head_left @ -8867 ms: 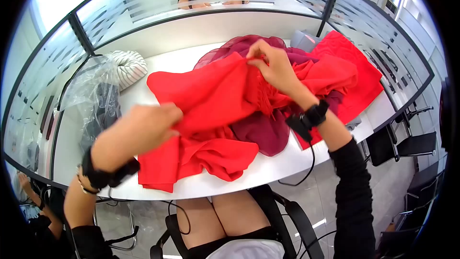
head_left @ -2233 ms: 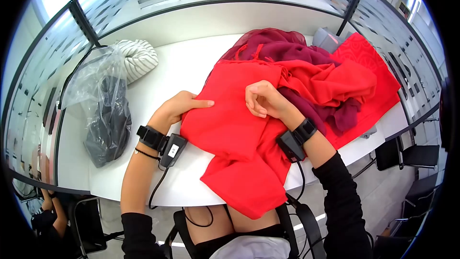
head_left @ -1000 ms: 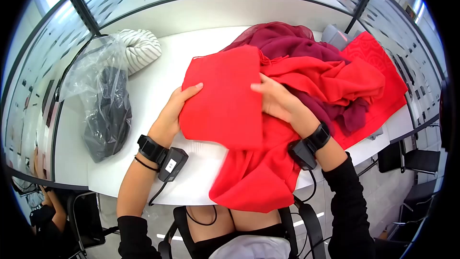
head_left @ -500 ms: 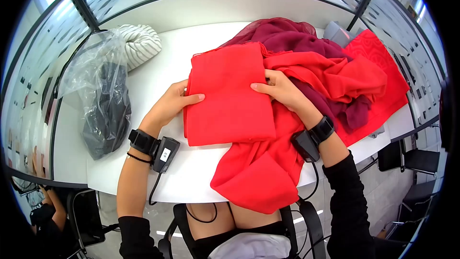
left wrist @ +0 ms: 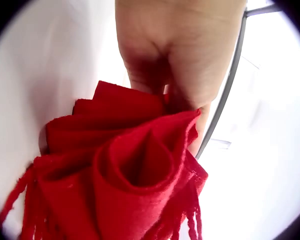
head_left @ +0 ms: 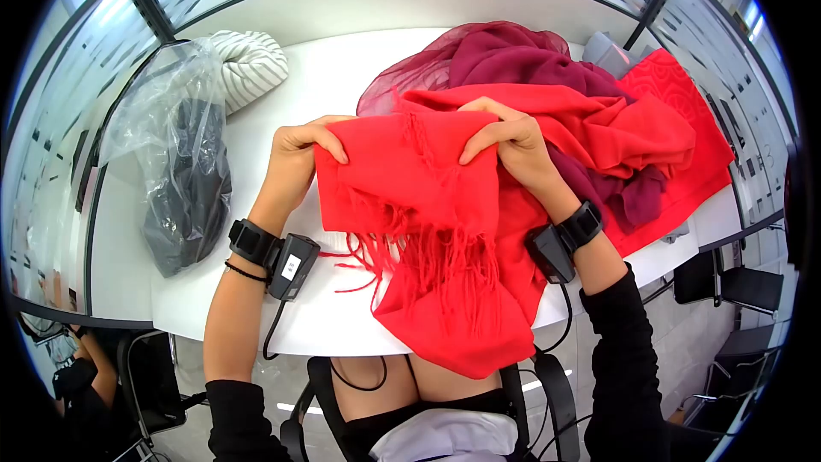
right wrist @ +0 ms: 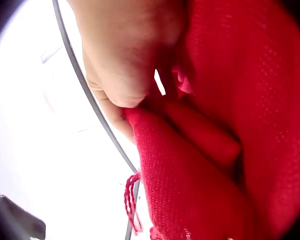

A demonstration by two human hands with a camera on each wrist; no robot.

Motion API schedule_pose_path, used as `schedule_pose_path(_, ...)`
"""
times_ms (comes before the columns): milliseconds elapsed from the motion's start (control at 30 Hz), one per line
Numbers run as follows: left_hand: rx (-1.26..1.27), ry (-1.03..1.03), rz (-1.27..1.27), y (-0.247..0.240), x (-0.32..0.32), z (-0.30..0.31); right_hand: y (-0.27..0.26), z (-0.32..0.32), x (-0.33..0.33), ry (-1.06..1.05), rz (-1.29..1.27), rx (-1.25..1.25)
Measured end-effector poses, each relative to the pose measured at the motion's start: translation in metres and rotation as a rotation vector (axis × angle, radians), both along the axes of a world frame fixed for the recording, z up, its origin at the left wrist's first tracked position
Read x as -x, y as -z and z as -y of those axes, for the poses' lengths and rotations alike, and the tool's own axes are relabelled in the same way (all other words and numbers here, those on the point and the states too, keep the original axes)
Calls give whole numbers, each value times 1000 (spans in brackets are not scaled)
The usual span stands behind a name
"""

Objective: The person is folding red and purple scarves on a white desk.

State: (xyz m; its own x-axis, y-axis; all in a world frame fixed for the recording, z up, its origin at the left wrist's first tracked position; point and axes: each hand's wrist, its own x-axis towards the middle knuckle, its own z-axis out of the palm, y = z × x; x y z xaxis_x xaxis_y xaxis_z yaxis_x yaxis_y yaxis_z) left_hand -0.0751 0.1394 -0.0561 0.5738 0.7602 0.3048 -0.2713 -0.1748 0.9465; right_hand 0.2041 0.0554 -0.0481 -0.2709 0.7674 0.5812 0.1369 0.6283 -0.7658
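Observation:
A folded red scarf [head_left: 385,158] with a fringed end is held up in front of me in the head view, its fringe [head_left: 445,257] hanging toward the front edge. My left hand [head_left: 299,158] pinches its left upper corner, thumb on top. At the right upper corner, my right hand [head_left: 523,154] pinches it the same way. Stacked folds of the scarf [left wrist: 135,200] show below the left hand [left wrist: 180,50] in the left wrist view. In the right wrist view the right hand's fingers are partly hidden behind the scarf [right wrist: 185,165]. More red cloth [head_left: 479,342] hangs over the table's front edge.
Behind and right lie a sheer maroon scarf [head_left: 513,51], rumpled red fabric [head_left: 633,133] and a patterned red cloth [head_left: 684,111]. On the left are a clear plastic bag [head_left: 184,154] with dark contents and a striped roll [head_left: 248,68]. A partition [head_left: 368,4] rings the white table [head_left: 321,64].
The scarf went from half-spread on the table to a folded rectangle between both hands. Over the last half second it has tipped up, bringing its fringe into view.

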Motion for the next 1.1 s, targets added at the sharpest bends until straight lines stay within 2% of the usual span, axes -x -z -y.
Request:
schedule_pose_path(167,93,-66,29,-2,-6,6,6,-3,-1,29,-41,-16)
schedule_pose_path(267,-392,-74,-116,-14,-2,7,8,-2,-5,-83,-128,-13)
schedule_pose_path(367,-822,-269,-202,-35,-2,18,-7,4,0,23,41,-98)
schedule_pose_path(467,-994,-384,-284,-38,2,21,-9,7,6,220,247,-285)
schedule_pose_path(667,-961,-377,-288,-34,0,20,-8,6,3,191,225,-267)
schedule_pose_path(767,-1027,-385,-245,-39,-1,24,-13,8,4,236,271,-342)
schedule_pose_path(900,-1329,-499,-194,-64,-1,48,-42,24,13,388,269,-611)
schedule_pose_path(1000,-1203,-483,-133,-65,-2,52,-52,27,16,393,263,-712)
schedule_pose_path(1100,-990,-430,-177,-56,0,41,-31,14,10,342,285,-552)
